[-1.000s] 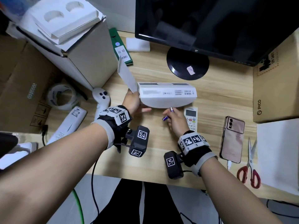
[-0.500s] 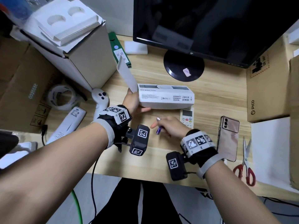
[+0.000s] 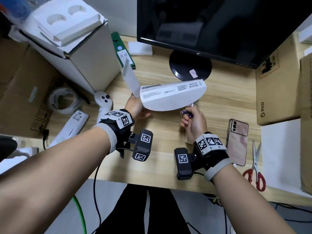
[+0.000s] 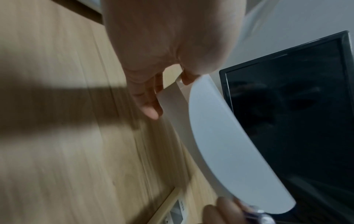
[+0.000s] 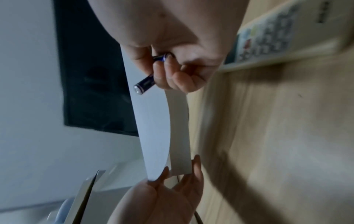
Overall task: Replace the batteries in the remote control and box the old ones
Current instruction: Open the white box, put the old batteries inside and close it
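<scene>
Boxing the old batteries is the step I am in now, as I judge it. My left hand (image 3: 135, 107) holds the white box (image 3: 172, 97) at its left end, thumb and fingers around the edge, and keeps it lifted a little over the table (image 3: 228, 102), with its flap (image 3: 130, 78) standing open upward. My right hand (image 3: 194, 122) has its fingers curled around the batteries (image 3: 186, 113), purple and dark; I see at least one clearly, and a second metal tip seems to show near the box's right end. The remote control (image 5: 277, 34) lies on the table under my right hand, mostly hidden in the head view. Next I must bring the batteries to the open end, which is on the left side, so the right hand has to cross over, or the left hand turns the box toward it.
</scene>
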`<state>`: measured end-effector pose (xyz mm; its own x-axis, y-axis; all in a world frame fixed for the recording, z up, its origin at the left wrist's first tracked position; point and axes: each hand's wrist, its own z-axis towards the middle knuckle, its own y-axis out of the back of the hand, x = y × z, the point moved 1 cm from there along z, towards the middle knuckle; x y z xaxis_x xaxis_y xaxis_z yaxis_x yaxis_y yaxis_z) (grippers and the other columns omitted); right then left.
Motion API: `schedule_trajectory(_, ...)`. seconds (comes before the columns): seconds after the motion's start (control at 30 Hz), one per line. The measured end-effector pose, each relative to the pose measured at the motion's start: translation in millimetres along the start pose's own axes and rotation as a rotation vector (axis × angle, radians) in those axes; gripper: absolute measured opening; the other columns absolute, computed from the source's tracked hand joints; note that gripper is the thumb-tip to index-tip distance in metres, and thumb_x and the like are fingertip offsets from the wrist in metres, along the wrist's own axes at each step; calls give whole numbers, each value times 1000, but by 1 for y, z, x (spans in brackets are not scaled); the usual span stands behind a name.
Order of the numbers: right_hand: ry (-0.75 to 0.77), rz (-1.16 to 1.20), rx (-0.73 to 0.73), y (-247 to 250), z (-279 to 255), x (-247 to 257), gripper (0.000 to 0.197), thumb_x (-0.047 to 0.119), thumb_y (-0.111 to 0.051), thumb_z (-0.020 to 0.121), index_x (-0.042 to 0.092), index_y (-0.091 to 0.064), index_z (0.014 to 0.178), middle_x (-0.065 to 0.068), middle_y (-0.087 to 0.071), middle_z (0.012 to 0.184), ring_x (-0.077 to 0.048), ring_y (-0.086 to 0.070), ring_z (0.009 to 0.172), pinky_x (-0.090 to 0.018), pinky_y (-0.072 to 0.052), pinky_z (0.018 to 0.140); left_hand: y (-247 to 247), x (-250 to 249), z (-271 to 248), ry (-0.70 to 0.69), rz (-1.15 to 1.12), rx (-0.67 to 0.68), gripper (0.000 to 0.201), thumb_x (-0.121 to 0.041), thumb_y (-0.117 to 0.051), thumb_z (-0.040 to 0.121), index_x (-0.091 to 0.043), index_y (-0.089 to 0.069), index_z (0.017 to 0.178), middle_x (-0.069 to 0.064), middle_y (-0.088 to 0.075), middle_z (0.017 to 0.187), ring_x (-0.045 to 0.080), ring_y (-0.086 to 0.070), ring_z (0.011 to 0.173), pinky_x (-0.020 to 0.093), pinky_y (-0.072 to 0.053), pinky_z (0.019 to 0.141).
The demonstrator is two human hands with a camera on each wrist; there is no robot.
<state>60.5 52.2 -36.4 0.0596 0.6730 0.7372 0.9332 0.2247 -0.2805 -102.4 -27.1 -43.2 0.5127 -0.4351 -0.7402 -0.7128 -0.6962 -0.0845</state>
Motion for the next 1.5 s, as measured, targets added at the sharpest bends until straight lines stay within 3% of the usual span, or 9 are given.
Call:
schedule_trajectory(0.13, 150, -68, 107, -9, -6, 21, 25, 0, -34, 89, 16, -44, 72, 7, -37, 42, -6, -28, 35, -17, -23, 38, 4, 3, 1, 30, 6, 33, 35, -18, -51, 91, -16, -55, 126, -3, -59, 76, 7, -55, 54, 23, -50, 56)
schedule_trajectory(0.3, 219, -222, 171, -16, -7, 38, 26, 1, -34, 90, 13, -44, 69, 8, -40, 35, -6, -25, 34, -19, -24, 39, 9, -1, -6, 87, -221, 78, 20, -4, -50, 91, -21, -62, 93, 6, -60, 92, 23, -54, 88, 26, -60, 59)
schedule_trajectory(0.57, 45, -161, 144, -7, -5, 26, 27, 3, -38, 89, 11, -39, 63, 1, -34, 43, -9, -26, 33, -18, -24, 40, 14, 2, -4, 35, -82, 83, 67, 5, -38, 92, -39, -21, 139, -3, -59, 98, 18, -63, 76, 26, -57, 62)
schedule_trajectory(0.7, 144, -139, 216, -15, -12, 35, 25, 4, -36, 92, 15, -40, 69, 5, -37, 43, -11, -29, 41, -21, -28, 42, 10, 9, -5, 69, 30, 123, 75, 10, -42, 90, -35, -20, 146, 5, -56, 99, 19, -62, 72, 27, -58, 63)
schedule_trajectory(0.97, 249, -930, 230, -14, 19, 28, 24, 8, -42, 91, 12, -61, 78, -4, -48, 59, -4, -50, 47, -27, -36, 56, -1, 20, -10, 107, 77, 200, 75, 13, -45, 90, -33, -23, 145, 12, -46, 123, 22, -62, 73, 29, -59, 62)
schedule_trajectory(1.07, 170, -1255, 253, -11, 28, 15, 23, 17, -51, 87, 2, -68, 81, -3, -54, 59, -20, -56, 68, -34, -45, 72, -6, 21, -10, 87, 68, 217, 76, 15, -45, 88, -34, -26, 142, 10, -43, 125, 23, -61, 76, 30, -59, 65)
schedule_trajectory(1.23, 161, -1376, 152, -13, 35, 7, 31, 19, -48, 89, 10, -56, 62, 5, -55, 52, -14, -49, 54, -30, -41, 68, -12, 24, -7, 73, 78, 224, 82, 18, -46, 85, -33, -24, 145, 10, -41, 133, 26, -60, 88, 31, -58, 67)
schedule_trajectory(1.33, 160, -1293, 108, -11, 36, 6, 24, 19, -44, 91, 10, -61, 77, 8, -63, 60, -10, -48, 50, -27, -42, 67, -13, 25, -6, 70, 52, 206, 81, 18, -45, 85, -31, -24, 145, 11, -41, 131, 28, -59, 91, 30, -58, 66)
schedule_trajectory(1.5, 152, -1320, 25, -7, 33, 9, 34, 25, -42, 88, 6, -68, 80, -3, -63, 62, -31, -62, 74, -36, -51, 81, -14, 25, -6, 69, 23, 202, 80, 18, -44, 85, -32, -26, 145, 9, -42, 126, 30, -55, 101, 30, -58, 67)
